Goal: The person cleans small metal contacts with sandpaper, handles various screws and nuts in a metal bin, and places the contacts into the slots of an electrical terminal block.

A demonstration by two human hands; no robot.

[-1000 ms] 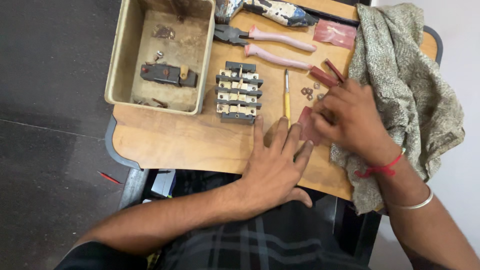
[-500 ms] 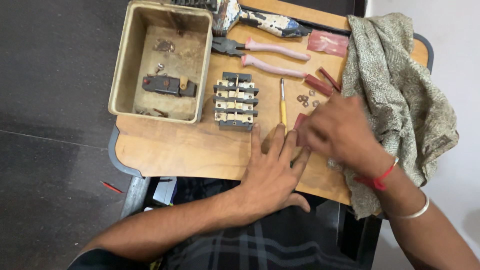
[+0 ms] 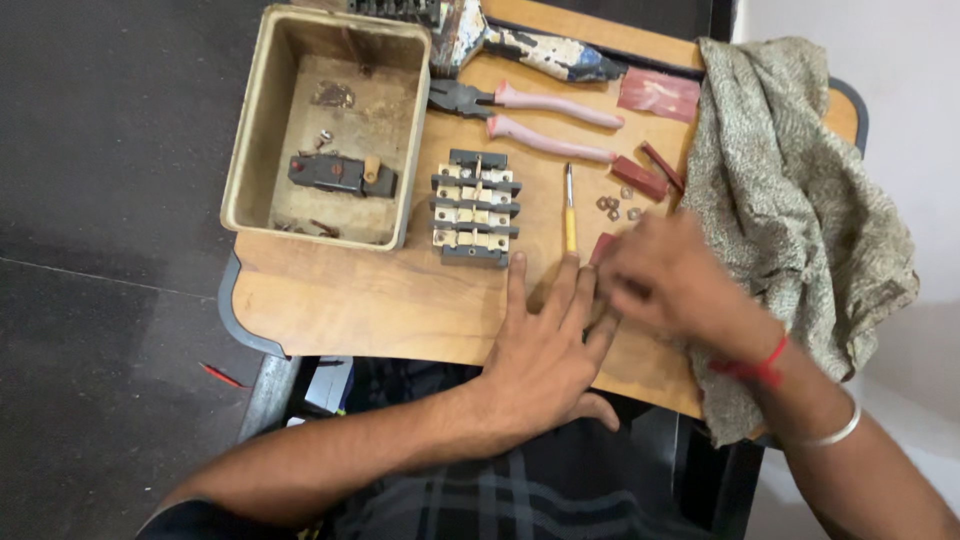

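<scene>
My left hand [image 3: 545, 345] lies flat, fingers spread, on the wooden surface [image 3: 380, 300]; my right hand [image 3: 665, 275] is blurred, its grip unclear, touching a red piece [image 3: 602, 247].

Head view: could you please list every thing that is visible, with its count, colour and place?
wooden board: one, light brown, under everything
metal box: one, beige, board's left
switch part: one, dark, inside box
terminal block: one, grey, beside box
pliers: one, pink handles, above block
screwdriver: one, yellow handle, right of block
red pieces: several, near small washers
cloth: one, speckled grey, right
left hand: flat on board
right hand: blurred, beside a red piece
</scene>
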